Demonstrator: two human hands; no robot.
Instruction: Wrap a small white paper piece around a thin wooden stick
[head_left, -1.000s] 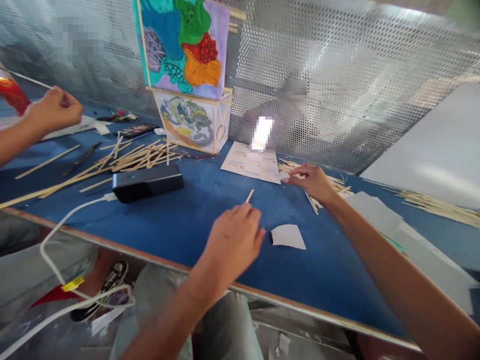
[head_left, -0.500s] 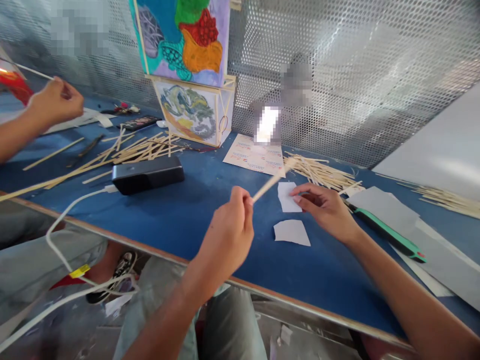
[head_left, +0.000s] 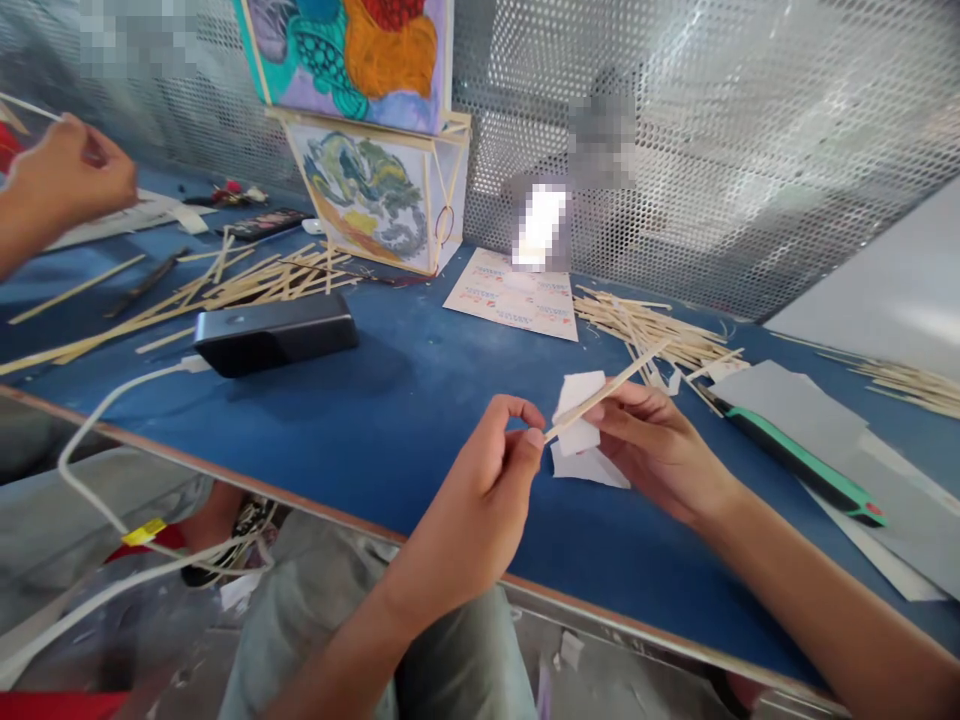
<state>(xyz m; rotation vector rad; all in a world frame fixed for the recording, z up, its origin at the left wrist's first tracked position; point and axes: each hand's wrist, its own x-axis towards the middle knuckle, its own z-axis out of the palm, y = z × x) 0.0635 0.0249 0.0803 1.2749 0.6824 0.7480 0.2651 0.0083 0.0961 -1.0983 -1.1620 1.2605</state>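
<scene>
My left hand (head_left: 480,500) pinches the near end of a thin wooden stick (head_left: 631,369) between thumb and forefinger. The stick slants up to the right, across a small white piece of paper (head_left: 582,388). That paper is held off the table by my right hand (head_left: 664,445), its thumb and fingers closed at the right edge, close to the stick. Whether the right fingers also grip the stick, I cannot tell. Beneath, partly covered, a second white paper piece (head_left: 589,468) lies on the blue table (head_left: 420,420).
A green-and-black utility knife (head_left: 806,460) rests by grey sheets (head_left: 885,490) at right. Stick piles lie behind my right hand (head_left: 660,330) and at left (head_left: 262,285). A black power bank (head_left: 277,335) with a white cable stands left, near painted boxes (head_left: 367,195). Another person's hand (head_left: 75,180) is far left.
My right hand has picked up the upper paper piece from the table. My left hand has moved right, bringing the stick across that paper. The view has shifted slightly.
</scene>
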